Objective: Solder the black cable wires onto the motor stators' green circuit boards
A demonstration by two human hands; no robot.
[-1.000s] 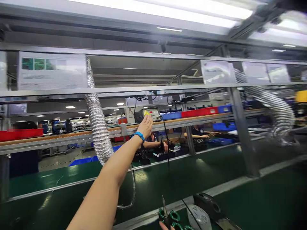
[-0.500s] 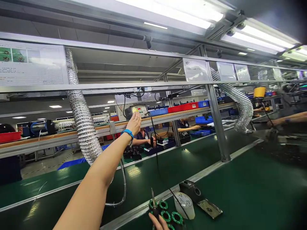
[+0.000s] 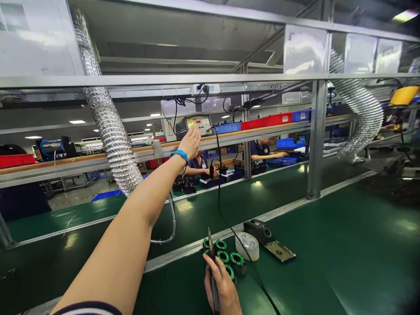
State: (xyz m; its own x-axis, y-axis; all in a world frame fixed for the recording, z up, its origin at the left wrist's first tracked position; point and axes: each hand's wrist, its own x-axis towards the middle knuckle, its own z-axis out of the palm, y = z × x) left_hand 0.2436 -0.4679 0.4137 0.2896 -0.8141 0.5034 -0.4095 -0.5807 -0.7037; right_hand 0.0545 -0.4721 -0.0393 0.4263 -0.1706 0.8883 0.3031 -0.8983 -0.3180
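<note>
My left arm stretches out over the green bench to a soldering station [image 3: 204, 122] with a lit red display on the raised shelf. My left hand [image 3: 190, 142], fingers outstretched, is at the station's front; whether the fingertips touch it I cannot tell. Low in the view, my right hand [image 3: 223, 284] is wrapped round a soldering iron [image 3: 211, 258], its metal tip pointing up. Just behind the iron sit several dark round parts with green rings [image 3: 236, 259]. A roll of clear tape [image 3: 247, 246] lies to their right, beside a black iron stand [image 3: 259, 231] with a metal tray.
A black cable [image 3: 243, 239] runs across the bench. Silver ducts [image 3: 110, 127] hang at left and right, and a metal post [image 3: 316, 140] rises from the bench. Beyond the bench, two people work at another line. Red and blue bins [image 3: 267, 121] line the shelf.
The view has tilted down and come closer to the bench, showing more of my right hand and the iron. My left hand stays at the soldering station.
</note>
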